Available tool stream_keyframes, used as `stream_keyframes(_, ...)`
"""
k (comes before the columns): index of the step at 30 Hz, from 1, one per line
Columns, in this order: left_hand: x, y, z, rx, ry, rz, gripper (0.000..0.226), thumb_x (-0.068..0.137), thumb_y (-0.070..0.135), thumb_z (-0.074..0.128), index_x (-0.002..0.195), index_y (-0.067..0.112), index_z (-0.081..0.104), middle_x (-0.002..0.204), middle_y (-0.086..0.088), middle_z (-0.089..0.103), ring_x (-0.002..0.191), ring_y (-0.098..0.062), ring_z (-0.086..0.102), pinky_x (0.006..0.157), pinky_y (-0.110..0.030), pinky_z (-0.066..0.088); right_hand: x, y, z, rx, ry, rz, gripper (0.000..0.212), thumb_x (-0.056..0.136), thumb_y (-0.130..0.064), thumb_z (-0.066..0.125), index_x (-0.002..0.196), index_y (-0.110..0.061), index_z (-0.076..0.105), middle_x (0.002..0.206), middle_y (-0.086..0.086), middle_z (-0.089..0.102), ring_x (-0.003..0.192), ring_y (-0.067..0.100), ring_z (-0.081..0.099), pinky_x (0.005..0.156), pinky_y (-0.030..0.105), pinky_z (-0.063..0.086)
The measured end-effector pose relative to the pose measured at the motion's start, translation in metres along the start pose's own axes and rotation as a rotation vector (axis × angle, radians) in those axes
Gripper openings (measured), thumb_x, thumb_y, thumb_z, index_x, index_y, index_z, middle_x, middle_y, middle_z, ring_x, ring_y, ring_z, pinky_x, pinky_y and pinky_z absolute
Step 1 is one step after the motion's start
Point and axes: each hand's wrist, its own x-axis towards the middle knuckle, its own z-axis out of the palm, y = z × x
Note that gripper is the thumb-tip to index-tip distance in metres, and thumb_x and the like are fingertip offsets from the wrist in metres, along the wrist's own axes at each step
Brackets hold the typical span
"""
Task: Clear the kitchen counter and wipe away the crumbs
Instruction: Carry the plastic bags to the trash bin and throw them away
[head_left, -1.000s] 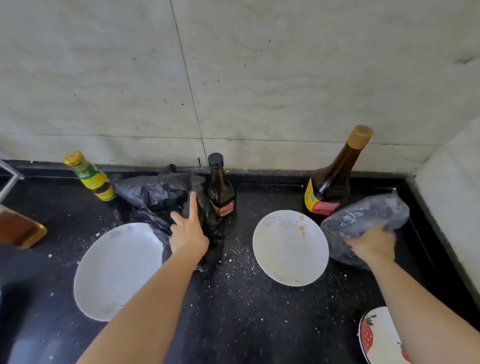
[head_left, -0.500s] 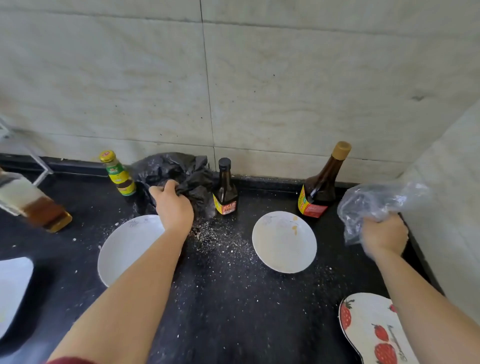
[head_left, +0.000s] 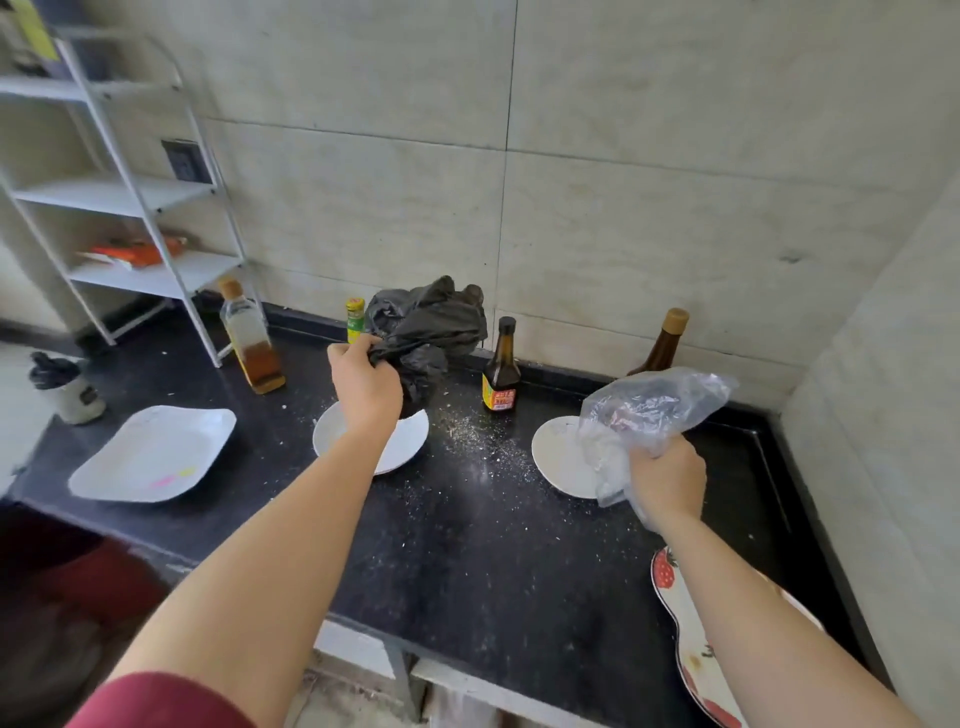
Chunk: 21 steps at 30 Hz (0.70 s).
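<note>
My left hand (head_left: 363, 382) grips a crumpled black plastic bag (head_left: 426, 332) and holds it above the black counter (head_left: 467, 545), over a round white plate (head_left: 410, 441). My right hand (head_left: 667, 480) clutches a clear plastic bag (head_left: 649, 410), also lifted, in front of a second round white plate (head_left: 558, 457). White crumbs (head_left: 483, 441) are scattered across the counter between the two plates.
Along the back wall stand an oil bottle (head_left: 252, 338), a small green-labelled bottle (head_left: 355, 318), a dark sauce bottle (head_left: 502, 374) and a brown bottle (head_left: 665, 343). A square white plate (head_left: 150, 454) lies at left, a strawberry-patterned plate (head_left: 691, 649) at right. A white shelf rack (head_left: 135, 208) stands far left.
Both hands closed on their bags and raised them off the counter. The view pulled back and turned left, bringing the rack, oil bottle and square plate into sight.
</note>
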Motion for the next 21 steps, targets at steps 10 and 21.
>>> stream_keyframes(10, -0.093, 0.004, -0.062, -0.109, -0.341, -0.118, 0.019, 0.075, 0.029, 0.071, 0.065, 0.014, 0.065, 0.066, -0.003, 0.063, 0.065, -0.019, 0.055, 0.057, -0.024, 0.042, -0.091, -0.023, -0.036, 0.071, -0.117, -0.096, 0.013, 0.091, -0.019, 0.055, 0.093, -0.010, 0.063, 0.083, 0.002, 0.061, 0.066, 0.011, 0.052, 0.052, 0.020, 0.033)
stream_keyframes(21, -0.189, -0.091, -0.185, -0.036, -0.119, -0.511, 0.007, 0.073, 0.000, 0.060, 0.072, 0.007, 0.059, 0.074, -0.013, 0.055, 0.069, -0.023, 0.048, 0.062, -0.028, 0.039, -0.216, -0.023, -0.030, 0.019, -0.358, -0.231, 0.010, 0.088, -0.016, 0.052, 0.086, -0.011, 0.061, 0.083, 0.001, 0.057, 0.076, 0.020, 0.052, 0.068, 0.028, 0.036)
